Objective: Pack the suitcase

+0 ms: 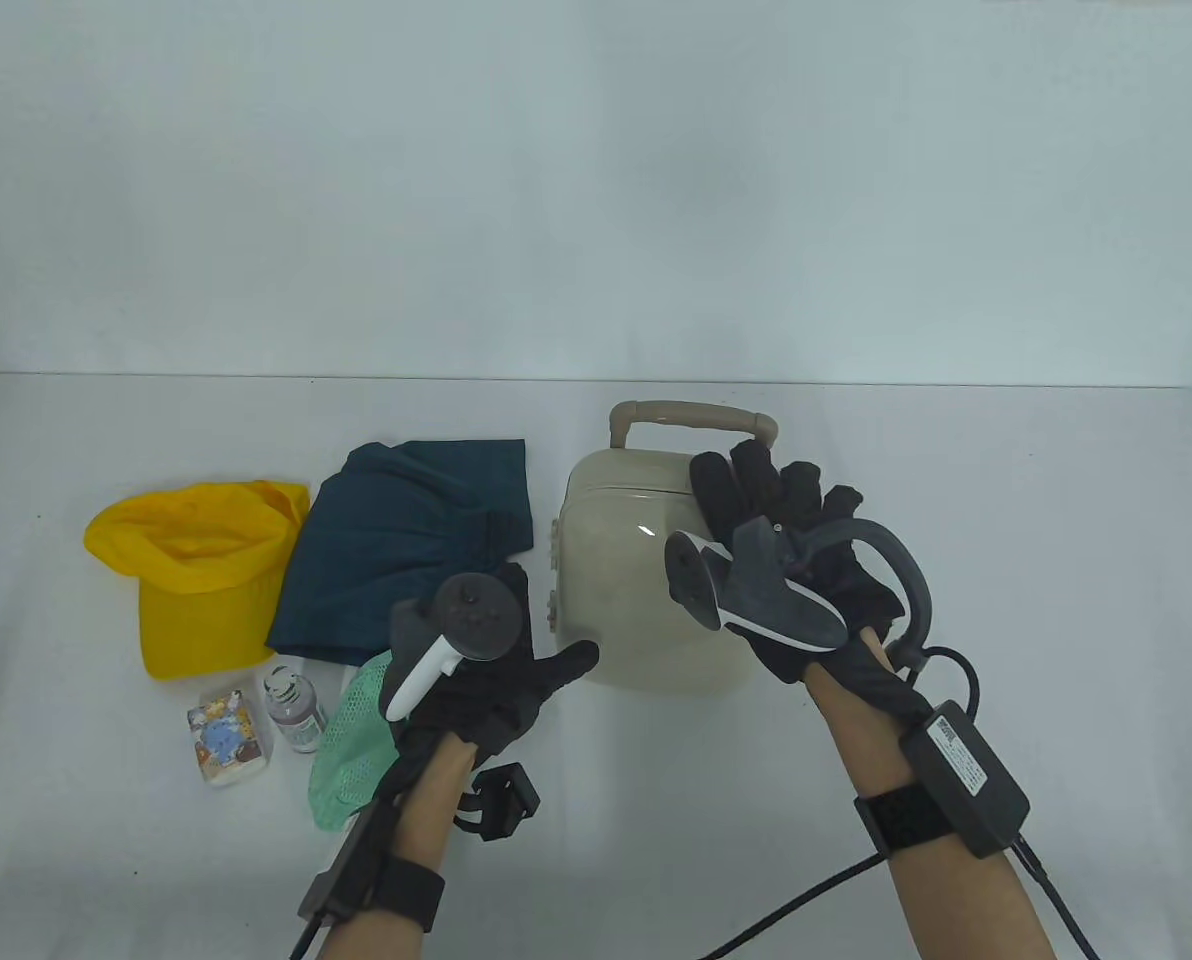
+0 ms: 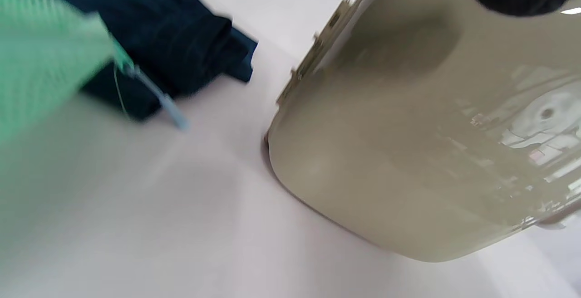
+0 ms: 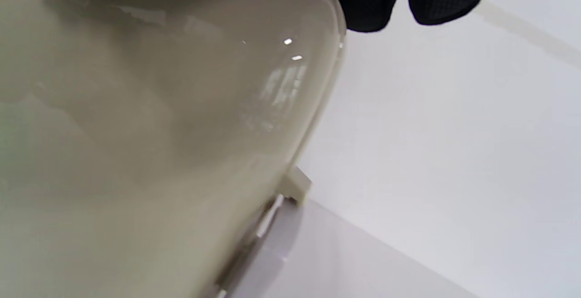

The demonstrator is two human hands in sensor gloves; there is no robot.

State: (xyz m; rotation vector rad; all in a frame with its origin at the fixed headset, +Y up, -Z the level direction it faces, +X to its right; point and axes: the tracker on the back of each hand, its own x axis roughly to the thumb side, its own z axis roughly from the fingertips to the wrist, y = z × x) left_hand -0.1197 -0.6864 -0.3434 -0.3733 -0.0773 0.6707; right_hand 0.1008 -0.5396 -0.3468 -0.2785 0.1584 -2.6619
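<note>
The left hand (image 1: 486,670), fingers straight, sits by the near left side of the closed suitcase (image 1: 636,580). The right hand (image 1: 796,560) lies flat on top. White bench (image 1: 856,420), pale wall (image 1: 596,180) behind.

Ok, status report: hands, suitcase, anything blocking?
Both hands open: right hand flat on closed beige hard-shell suitcase, left hand at its near-left corner. Nothing blocking.

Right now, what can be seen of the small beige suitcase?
The small beige hard-shell suitcase looks like glossy plastic with rounded corners, closed, lying on the white table. Its tan handle points away from the person; latches or hinges line its left edge. The right hand rests on top, and the left hand touches its near-left corner.
</note>
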